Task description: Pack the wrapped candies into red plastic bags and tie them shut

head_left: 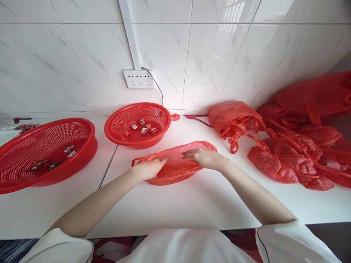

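White surface (pixel 192 215), running beneath all items. Red plastic bags (pixel 296 157), filled, heaped well to the right of the right hand (pixel 204 157). Large red basket (pixel 85 157), left of the left hand (pixel 150 169), a few small packets inside. Smaller red basket (pixel 137 145), just beyond the left hand, wrapped sweets (pixel 143 131) inside. Red bag (pixel 175 177), one, thin, lying between both hands, mouth spread. Left hand: at the bag's left side, thumb extended, other fingers hidden, grip impossible to tell. Right hand: partly open, fingers loosely curved over the mouth, no firm hold visible. Step in hand, as judged: opening out the bag. Next move calls for light fingers and a mouth kept wide.
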Demonstrator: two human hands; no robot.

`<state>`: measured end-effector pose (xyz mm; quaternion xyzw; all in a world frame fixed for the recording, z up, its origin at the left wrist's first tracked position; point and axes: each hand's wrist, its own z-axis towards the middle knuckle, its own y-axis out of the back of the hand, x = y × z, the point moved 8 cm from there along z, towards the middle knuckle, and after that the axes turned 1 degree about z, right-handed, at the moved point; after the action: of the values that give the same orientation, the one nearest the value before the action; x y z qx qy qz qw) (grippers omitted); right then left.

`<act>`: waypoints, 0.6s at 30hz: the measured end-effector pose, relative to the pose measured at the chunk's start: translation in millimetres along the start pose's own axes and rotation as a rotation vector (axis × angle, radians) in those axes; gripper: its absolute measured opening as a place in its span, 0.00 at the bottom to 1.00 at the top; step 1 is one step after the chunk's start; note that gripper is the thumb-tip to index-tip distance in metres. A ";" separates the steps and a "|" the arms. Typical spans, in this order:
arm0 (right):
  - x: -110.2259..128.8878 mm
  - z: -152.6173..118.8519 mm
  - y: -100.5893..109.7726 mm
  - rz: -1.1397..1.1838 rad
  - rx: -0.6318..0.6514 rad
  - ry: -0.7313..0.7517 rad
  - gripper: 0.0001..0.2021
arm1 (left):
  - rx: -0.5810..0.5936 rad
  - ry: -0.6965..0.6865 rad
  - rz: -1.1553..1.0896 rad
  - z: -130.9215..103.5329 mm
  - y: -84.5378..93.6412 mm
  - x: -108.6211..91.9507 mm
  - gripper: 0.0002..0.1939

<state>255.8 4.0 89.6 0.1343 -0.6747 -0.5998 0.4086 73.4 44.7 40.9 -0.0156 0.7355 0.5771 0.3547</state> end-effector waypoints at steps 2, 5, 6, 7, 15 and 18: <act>5.0 1.9 -6.3 -0.203 -0.040 0.045 0.20 | 0.165 -0.039 0.196 -6.4 -11.0 -8.0 0.36; 23.1 -2.1 -6.0 -0.354 -0.139 0.135 0.18 | 0.064 -0.208 0.299 -22.6 0.6 -38.5 0.29; 31.7 -5.5 -2.5 -0.382 -0.188 0.162 0.17 | 0.023 -0.275 0.320 -30.3 5.1 -50.7 0.28; 41.5 -9.6 1.8 -0.406 -0.238 0.196 0.17 | 0.013 -0.314 0.329 -37.4 7.8 -60.1 0.29; 21.7 -7.3 0.5 -0.363 -0.136 0.064 0.26 | 0.202 -0.383 0.462 -32.8 9.1 -64.2 0.39; -26.9 0.4 -28.1 -0.101 0.075 -0.146 0.43 | 0.287 -0.208 0.400 -12.9 10.2 -35.0 0.44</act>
<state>263.7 15.5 53.4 0.1392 -0.7170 -0.6023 0.3222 88.7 23.4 69.4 0.2398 0.7578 0.5240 0.3060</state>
